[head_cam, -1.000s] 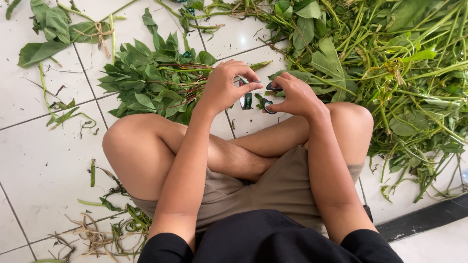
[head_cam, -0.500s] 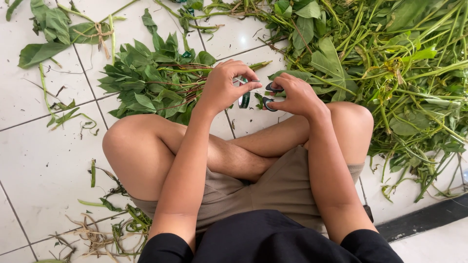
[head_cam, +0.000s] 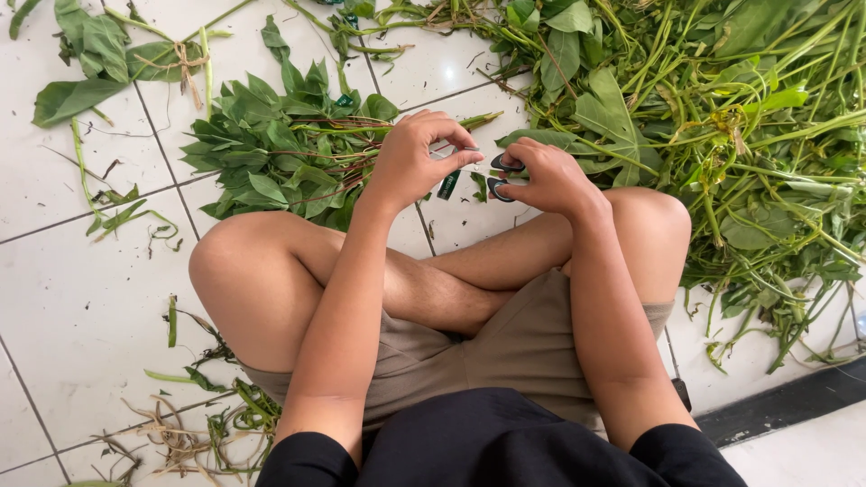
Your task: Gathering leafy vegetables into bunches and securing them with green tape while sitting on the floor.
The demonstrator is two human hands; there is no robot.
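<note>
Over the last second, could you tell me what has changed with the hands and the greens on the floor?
Very little moved. The left hand and right hand remain together above the white tiled floor, fingers pinching a small dark-handled tool between them; at most the fingers shifted slightly. The pile of leaves to the left, the heap of stems to the right and the crossed legs stayed as they were.

The floor [head_cam: 81, 298] is glossy white glazed tile with thin dark grout lines. Leafy stems [head_cam: 271, 162] look matt and fresh green; a dry fibre tie [head_cam: 185, 68] looks rough. The shorts [head_cam: 505, 352] are matt khaki cloth. Scissor handles [head_cam: 499, 176] look like smooth dark plastic.
</note>
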